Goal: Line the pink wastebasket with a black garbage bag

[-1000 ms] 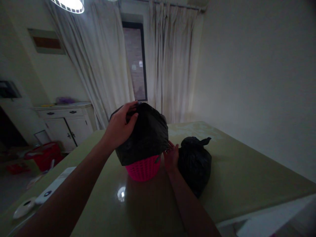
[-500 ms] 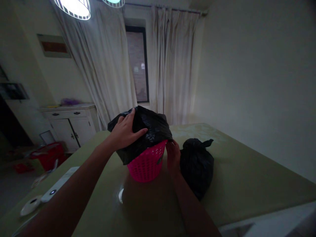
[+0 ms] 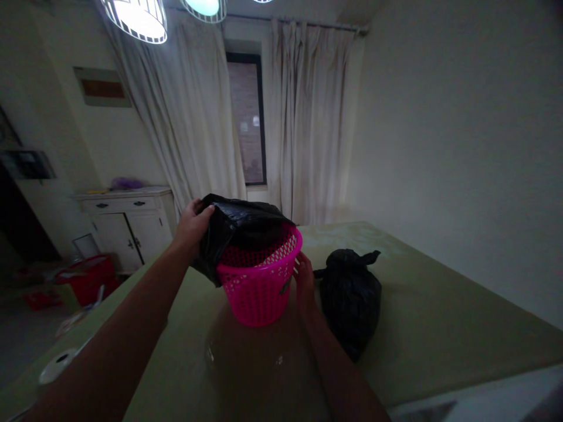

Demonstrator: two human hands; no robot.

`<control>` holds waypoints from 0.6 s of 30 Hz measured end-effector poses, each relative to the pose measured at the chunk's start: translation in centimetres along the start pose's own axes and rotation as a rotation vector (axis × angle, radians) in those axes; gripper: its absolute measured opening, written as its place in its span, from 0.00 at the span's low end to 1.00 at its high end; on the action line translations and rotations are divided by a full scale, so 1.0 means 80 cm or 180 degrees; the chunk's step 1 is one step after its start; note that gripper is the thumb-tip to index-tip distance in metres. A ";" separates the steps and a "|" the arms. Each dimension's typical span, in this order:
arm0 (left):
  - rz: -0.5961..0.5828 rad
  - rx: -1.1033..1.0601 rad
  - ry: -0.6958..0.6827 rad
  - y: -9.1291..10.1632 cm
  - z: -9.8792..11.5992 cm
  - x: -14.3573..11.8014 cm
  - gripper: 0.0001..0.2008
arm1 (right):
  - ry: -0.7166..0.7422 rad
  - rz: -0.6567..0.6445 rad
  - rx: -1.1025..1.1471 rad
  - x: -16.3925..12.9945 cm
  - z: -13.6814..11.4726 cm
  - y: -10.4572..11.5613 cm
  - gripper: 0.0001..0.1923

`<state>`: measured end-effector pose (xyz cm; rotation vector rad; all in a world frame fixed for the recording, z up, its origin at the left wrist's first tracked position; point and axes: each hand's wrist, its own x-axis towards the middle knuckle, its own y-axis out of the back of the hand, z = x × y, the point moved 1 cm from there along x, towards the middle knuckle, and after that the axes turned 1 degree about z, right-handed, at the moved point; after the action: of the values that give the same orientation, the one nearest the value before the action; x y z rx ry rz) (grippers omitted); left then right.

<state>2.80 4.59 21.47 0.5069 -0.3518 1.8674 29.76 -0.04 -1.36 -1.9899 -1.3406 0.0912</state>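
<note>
A pink perforated plastic basket [image 3: 259, 296] stands on the table in front of me, slightly tilted. Draped over its far and left rim is a black plastic bag [image 3: 246, 214]; the near rim is bare. My left hand [image 3: 193, 228] grips the bag at its left edge, thumb on top. On the basket's right side, my right hand [image 3: 305, 281] rests with the fingers stretched out against the wall near the rim. Just right of that hand sits a full, knotted black garbage bag [image 3: 350, 299].
The pale green table [image 3: 422, 316] reaches to the wall on the right. A white roll-like object [image 3: 57, 366] lies at the near left edge. Beyond are a white cabinet [image 3: 127, 220], red bags [image 3: 88, 278] on the floor, and curtains [image 3: 312, 129] around a window.
My left hand has moved left and pulled the black bag back, baring the basket's near rim and inside. The right hand has slid slightly down along the basket's side.
</note>
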 end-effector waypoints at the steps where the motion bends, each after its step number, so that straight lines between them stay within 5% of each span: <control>1: 0.0151 -0.0089 0.0075 0.004 -0.002 0.007 0.25 | -0.0015 -0.0007 -0.0008 -0.001 0.000 0.000 0.38; 9: 0.1119 0.0084 0.0015 0.054 0.005 0.040 0.31 | -0.0115 -0.0063 0.0047 0.000 0.000 0.000 0.34; 11: 0.1467 0.0362 -0.0410 0.072 0.011 0.033 0.32 | -0.0150 -0.0003 0.0099 0.002 0.003 0.001 0.33; 15: 0.2244 0.1040 -0.1952 0.096 0.018 0.012 0.31 | -0.0197 -0.0006 0.0125 0.002 0.007 0.001 0.33; 18: 0.2171 0.1089 -0.2287 0.096 0.004 -0.004 0.31 | -0.0177 -0.0063 0.0117 0.000 0.007 0.000 0.35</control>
<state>-4.25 1.58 21.62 1.4442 -0.7522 2.3609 29.49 0.26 -1.79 -1.9559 -1.3837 0.1620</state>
